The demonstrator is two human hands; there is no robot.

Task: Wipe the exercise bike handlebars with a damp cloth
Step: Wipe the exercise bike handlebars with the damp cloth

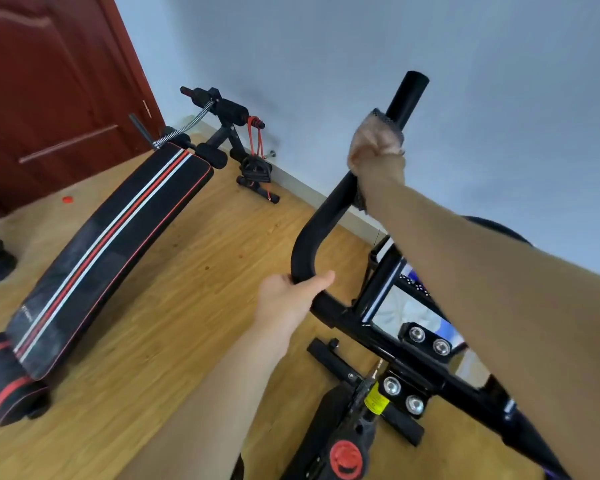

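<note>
Obs., head view.

Black tubular exercise bike handlebar [327,216]: the left horn rises from a tight bend up toward the light blue-grey wall [465,46]. Its open end is at the top, and the cross tube runs down to the right from the bend.

Thin grey mesh cloth [382,118]: wrapped around the upright horn just below its open end. One edge shows above the fist; another bit hangs out below the wrist.

Right hand [375,148]: fingers curled fully around horn and cloth together in a tight fist. The forearm crosses over the cross tube.

Left hand [290,299]: at the bend, well below the cloth. The fingers wrap the bare tube from the outer side and the thumb lies along the top. No cloth under this hand.

Just right of the bend, a glossy reflective console panel [400,315] sits inside the handlebar frame. Four silver hex bolts [417,334] clamp the cross tube below it.

Under the clamp are a yellow sticker [374,398] and a round red knob [347,457] on the bike's post.

Left of the handlebar, on the light wood laminate floor [194,278], lies a black padded sit-up bench with red and white stripes [111,244]. Red resistance bands [256,140] hang at its far end near the wall.

Beyond the bench is a dark red-brown panelled door [49,81]. A small red disc [67,199] lies on the floor in front of it.
</note>
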